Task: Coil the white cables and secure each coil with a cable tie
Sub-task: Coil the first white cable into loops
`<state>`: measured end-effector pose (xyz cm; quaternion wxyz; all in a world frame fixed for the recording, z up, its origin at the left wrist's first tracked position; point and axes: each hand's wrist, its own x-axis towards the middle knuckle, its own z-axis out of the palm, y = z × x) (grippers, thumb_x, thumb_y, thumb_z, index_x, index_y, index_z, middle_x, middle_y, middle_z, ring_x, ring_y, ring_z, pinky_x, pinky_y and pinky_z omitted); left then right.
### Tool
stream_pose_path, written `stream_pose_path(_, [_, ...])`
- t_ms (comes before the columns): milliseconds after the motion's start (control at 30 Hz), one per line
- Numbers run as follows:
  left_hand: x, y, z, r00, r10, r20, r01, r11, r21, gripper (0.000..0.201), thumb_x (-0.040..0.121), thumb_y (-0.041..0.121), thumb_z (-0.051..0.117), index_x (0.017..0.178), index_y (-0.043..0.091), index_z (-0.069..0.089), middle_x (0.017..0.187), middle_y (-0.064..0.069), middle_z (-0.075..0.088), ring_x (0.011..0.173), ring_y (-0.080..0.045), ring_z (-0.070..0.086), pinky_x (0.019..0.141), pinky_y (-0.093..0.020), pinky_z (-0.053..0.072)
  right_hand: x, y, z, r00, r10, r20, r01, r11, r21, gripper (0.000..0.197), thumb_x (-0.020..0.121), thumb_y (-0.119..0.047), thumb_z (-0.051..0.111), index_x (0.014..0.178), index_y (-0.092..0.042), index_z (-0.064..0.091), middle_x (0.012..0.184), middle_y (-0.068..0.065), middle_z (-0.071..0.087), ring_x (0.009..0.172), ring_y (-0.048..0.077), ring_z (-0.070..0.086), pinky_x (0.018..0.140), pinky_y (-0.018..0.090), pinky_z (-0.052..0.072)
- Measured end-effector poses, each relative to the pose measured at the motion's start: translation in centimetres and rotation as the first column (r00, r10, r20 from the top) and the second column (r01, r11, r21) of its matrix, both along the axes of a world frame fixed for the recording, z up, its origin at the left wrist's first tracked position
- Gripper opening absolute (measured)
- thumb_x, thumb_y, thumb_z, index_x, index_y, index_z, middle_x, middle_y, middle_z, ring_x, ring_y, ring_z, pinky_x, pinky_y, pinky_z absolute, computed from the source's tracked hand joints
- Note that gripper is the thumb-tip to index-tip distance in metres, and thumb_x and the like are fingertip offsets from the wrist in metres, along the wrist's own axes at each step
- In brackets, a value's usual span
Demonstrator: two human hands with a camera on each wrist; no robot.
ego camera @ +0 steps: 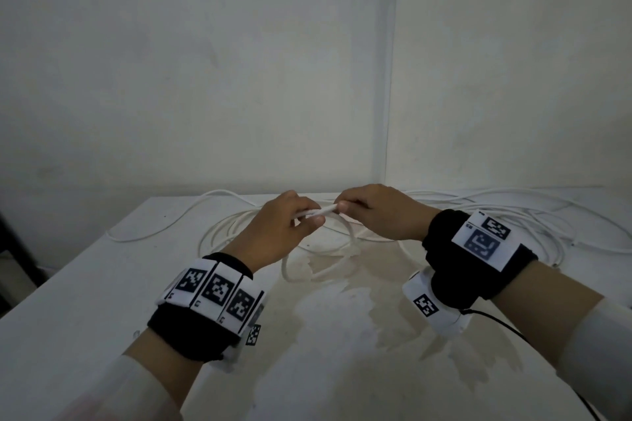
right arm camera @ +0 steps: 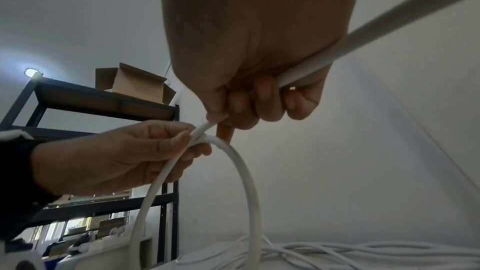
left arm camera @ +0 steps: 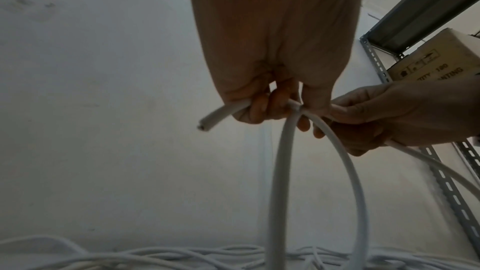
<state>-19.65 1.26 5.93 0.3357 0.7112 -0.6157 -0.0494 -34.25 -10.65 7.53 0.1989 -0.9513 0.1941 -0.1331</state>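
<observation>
Both hands are raised over the white table (ego camera: 102,284) and hold one white cable (ego camera: 319,212) between them. My left hand (ego camera: 307,219) grips it near its cut end (left arm camera: 211,121), which sticks out past the fist. Fingers of my right hand (ego camera: 345,207) curl round the same cable, which runs on past the palm (right arm camera: 389,17). Between the hands a loop (left arm camera: 279,182) hangs down to the tabletop (right arm camera: 249,192). More loose white cable (ego camera: 513,215) lies in a tangle at the back right. No cable tie is visible.
The table stands in a wall corner (ego camera: 390,113); its left edge drops off beside a dark gap. A cable strand (ego camera: 154,232) trails at the back left. A black shelf rack (right arm camera: 103,106) with an open cardboard box (right arm camera: 132,83) stands to the left.
</observation>
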Motion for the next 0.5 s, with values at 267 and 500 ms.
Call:
stream_pose_path(267, [0.56,0.84,0.27,0.990,0.083,-0.111,-0.084,0.996,-0.002,0.007,0.078,0.038,0.069,0.081,0.033,0.067,0.072,0.011,0.061,0.063,-0.003,0.052,0.055,-0.021,0.042,-0.88,-0.62,0.54,0.993,-0.071,0.093,0.073,0.997,-0.014,0.022,0.098,-0.021,0.039,0.105,-0.019,0.060,0.066,-0.013,0.046,0.060,0.005,0.042,0.061,0.021,0.033])
stream_pose_path(500, [0.02,0.55,0.53,0.996,0.069,-0.054,-0.067,0.997,0.037,0.010,0.076,0.045,0.069,0.083,0.039,0.064,0.068,0.019,0.060,0.061,0.004,0.049,0.056,-0.014,0.031,-0.25,-0.12,0.47,0.985,-0.089,0.150,0.098,0.994,-0.053,0.022,0.100,-0.020,0.031,0.101,-0.011,0.051,0.069,-0.012,0.041,0.061,0.008,0.038,0.058,0.025,0.030])
